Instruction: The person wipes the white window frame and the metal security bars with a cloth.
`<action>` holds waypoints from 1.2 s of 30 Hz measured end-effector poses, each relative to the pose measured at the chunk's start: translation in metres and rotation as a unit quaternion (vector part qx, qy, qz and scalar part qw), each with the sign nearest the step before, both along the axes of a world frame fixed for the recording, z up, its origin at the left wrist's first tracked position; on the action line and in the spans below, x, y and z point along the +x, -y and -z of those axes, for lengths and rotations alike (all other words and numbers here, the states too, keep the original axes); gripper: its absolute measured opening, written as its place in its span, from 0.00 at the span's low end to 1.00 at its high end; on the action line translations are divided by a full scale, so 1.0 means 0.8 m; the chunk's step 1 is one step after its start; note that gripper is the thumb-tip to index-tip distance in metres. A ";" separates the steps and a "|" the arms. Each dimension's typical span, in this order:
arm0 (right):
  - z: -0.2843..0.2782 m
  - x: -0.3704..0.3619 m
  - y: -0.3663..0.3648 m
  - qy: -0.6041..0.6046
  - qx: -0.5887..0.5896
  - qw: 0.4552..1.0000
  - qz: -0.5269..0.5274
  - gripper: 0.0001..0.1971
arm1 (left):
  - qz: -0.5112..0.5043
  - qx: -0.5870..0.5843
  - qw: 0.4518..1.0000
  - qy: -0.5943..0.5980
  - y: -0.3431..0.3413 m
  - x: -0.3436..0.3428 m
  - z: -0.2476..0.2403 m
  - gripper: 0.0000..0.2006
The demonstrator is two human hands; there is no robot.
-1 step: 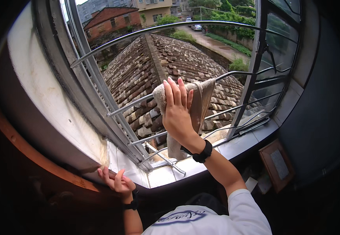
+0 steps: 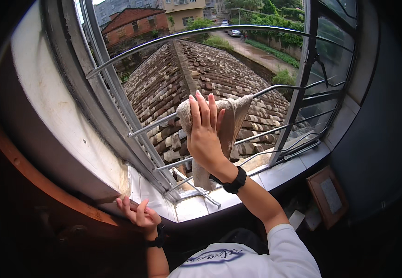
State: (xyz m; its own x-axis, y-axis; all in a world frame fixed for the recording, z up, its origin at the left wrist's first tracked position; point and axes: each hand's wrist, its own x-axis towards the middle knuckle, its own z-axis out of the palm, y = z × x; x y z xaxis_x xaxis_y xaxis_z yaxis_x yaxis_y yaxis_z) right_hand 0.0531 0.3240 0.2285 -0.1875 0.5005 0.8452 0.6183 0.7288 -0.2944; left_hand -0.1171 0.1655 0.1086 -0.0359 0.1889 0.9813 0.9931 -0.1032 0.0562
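A beige-grey cloth (image 2: 232, 121) is draped over a metal window bar (image 2: 275, 88), and part of it hangs down below. My right hand (image 2: 205, 143) presses the cloth against that bar, its fingers reaching over the top and the thumb side toward the right. The palm side is hidden. Low on the left, my left hand (image 2: 141, 217) rests at the lower corner of the white window-side wall (image 2: 66, 116). Its fingers are half bent and apart, the fingertips touching the edge, and no object shows in it.
More metal bars (image 2: 210, 31) cross the window above and below. A glazed, dark-framed sash (image 2: 321, 83) stands at the right. The white tiled sill (image 2: 194, 211) runs beneath. A wooden frame (image 2: 327, 195) is at the lower right. Outside lies a tiled roof (image 2: 164, 83).
My right hand and the cloth have slid slightly left along the bar. My left hand stays in the same place.
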 end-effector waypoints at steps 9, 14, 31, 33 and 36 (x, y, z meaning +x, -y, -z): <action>0.041 -0.113 0.045 0.021 0.051 0.964 -0.260 0.33 | -0.002 -0.012 1.000 0.003 0.004 -0.005 0.002 0.11; 0.097 -0.110 0.040 0.105 0.056 0.956 -0.267 0.23 | 0.015 -0.007 1.000 0.006 0.004 -0.008 0.002 0.11; 0.072 -0.111 0.039 0.013 0.083 0.986 -0.147 0.25 | 0.027 -0.019 0.999 0.004 0.001 -0.011 0.010 0.11; 0.079 -0.119 0.047 0.042 0.065 0.991 -0.109 0.24 | 0.023 -0.005 1.000 0.003 0.002 -0.011 0.009 0.11; 0.114 -0.133 0.053 0.030 0.009 0.989 -0.147 0.22 | 0.019 -0.012 1.000 0.001 0.006 -0.014 0.007 0.11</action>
